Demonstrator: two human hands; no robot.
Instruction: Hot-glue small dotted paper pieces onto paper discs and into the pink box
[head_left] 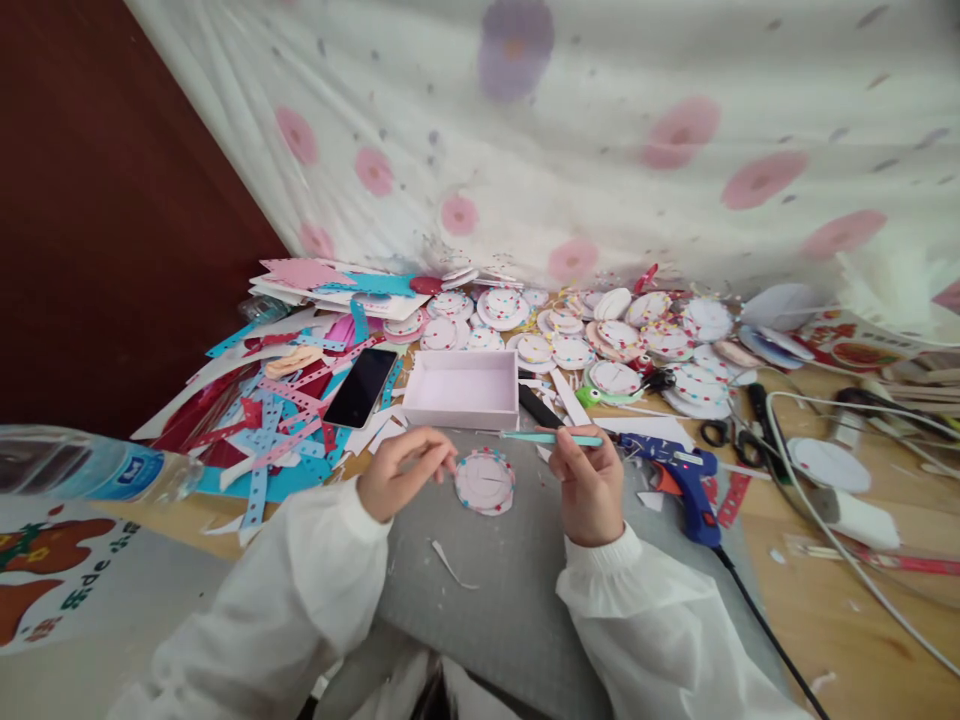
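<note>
My right hand (592,482) is closed around a slim teal pen-like tool (551,437), held level with its pale tip pointing left; the exact kind is unclear. Beside it, on the grey cutting mat (495,600), lies a round white paper disc (484,482) edged with red and blue dots, a smaller circle on top. My left hand (409,468) hovers at the disc's left edge, fingers loosely bent and apart from the thumb, with nothing visible in them. Just behind the disc stands an open white box (461,405).
Right of my right hand lies a blue glue gun (675,470) with its cable, near black scissors (731,440). Many similar discs (615,335) are heaped at the back. Left are a phone (361,388), paper strips (262,440) and a bottle (97,465).
</note>
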